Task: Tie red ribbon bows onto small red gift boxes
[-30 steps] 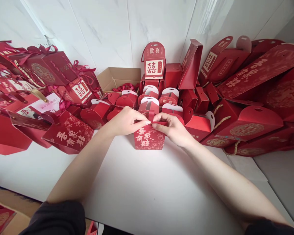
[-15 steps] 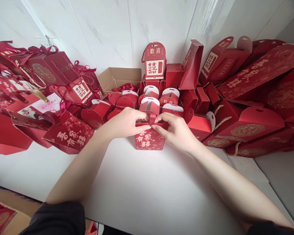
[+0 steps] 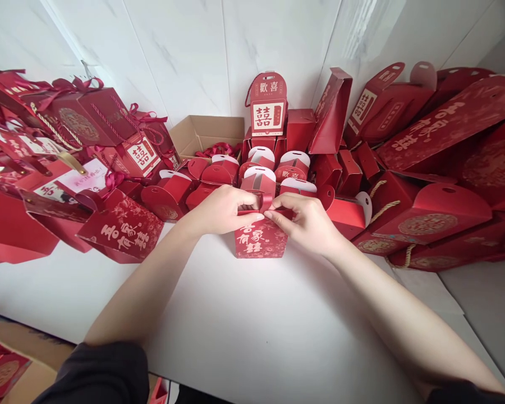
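A small red gift box (image 3: 261,241) with white Chinese characters and a floral print stands upright on the white table. At its top edge a dark red ribbon loop (image 3: 266,201) sticks up. My left hand (image 3: 227,210) is closed on the box's top rim from the left, thumb along the front and fingers behind. My right hand (image 3: 305,219) pinches at the rim just right of the ribbon, thumb and index finger close together. The box's opening and the ends of the ribbon are hidden by my fingers.
Small red boxes with rounded flaps (image 3: 258,174) stand in rows just behind. Finished-looking ribboned boxes (image 3: 86,115) pile up on the left, larger red boxes (image 3: 429,207) on the right. An open cardboard carton (image 3: 193,132) with red ribbons sits at the back against the marble-patterned wall (image 3: 185,50).
Both hands stay at the top of the box with almost the same grip. The whole view has shifted slightly, so everything sits a little further right.
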Demonstrator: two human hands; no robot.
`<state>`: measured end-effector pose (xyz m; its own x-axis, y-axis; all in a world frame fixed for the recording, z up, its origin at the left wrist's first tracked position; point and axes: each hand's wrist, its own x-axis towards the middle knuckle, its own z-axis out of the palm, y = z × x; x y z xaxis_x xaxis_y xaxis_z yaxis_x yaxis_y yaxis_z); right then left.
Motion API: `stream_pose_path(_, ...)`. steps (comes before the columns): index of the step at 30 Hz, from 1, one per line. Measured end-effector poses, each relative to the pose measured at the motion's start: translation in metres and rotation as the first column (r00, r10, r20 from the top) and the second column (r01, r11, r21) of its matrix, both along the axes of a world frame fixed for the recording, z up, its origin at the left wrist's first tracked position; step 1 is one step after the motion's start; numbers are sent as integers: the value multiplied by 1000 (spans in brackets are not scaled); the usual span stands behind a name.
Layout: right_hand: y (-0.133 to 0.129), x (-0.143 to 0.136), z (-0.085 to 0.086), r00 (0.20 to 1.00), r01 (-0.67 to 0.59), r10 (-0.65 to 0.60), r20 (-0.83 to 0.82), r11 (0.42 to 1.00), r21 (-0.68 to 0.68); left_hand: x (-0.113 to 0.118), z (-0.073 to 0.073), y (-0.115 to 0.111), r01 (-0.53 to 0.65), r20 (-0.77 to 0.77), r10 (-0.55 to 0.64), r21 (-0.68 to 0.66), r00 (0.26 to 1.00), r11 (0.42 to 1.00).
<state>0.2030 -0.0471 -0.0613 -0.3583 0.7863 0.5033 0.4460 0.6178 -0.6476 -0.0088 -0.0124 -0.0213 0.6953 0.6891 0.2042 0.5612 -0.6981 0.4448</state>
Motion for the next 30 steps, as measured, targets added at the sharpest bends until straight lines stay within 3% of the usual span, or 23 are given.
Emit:
stream_pose_path(3, -1, 4, 6, 997, -15, 7, -83, 995, -98, -1, 1, -1, -32, 40, 36, -108, 999, 994)
stream_pose_path(7, -2, 5, 10, 989, -47, 45, -137, 999, -12, -1, 0, -2, -29, 168, 65, -206, 984, 978)
stream_pose_path(12, 1, 6, 6, 973, -171, 171, -153, 985, 14, 5, -1, -6, -42, 190, 87, -228, 978, 973)
stream_pose_path(18, -1, 6, 2, 972, -139, 123, -198, 988, -67, 8, -3, -5, 41, 184, 1, -224, 983, 974)
stream_pose_path(26, -1, -1, -2, 970, -100, 70, -231, 988, -119, 2, -3, 1, 30, 192, 27, -288, 981, 957)
stream_pose_path(30, 2, 1, -2, 951, -134, 59, -305, 963, -233, -1, 2, -1, 3, 193, 59, -307, 979, 952)
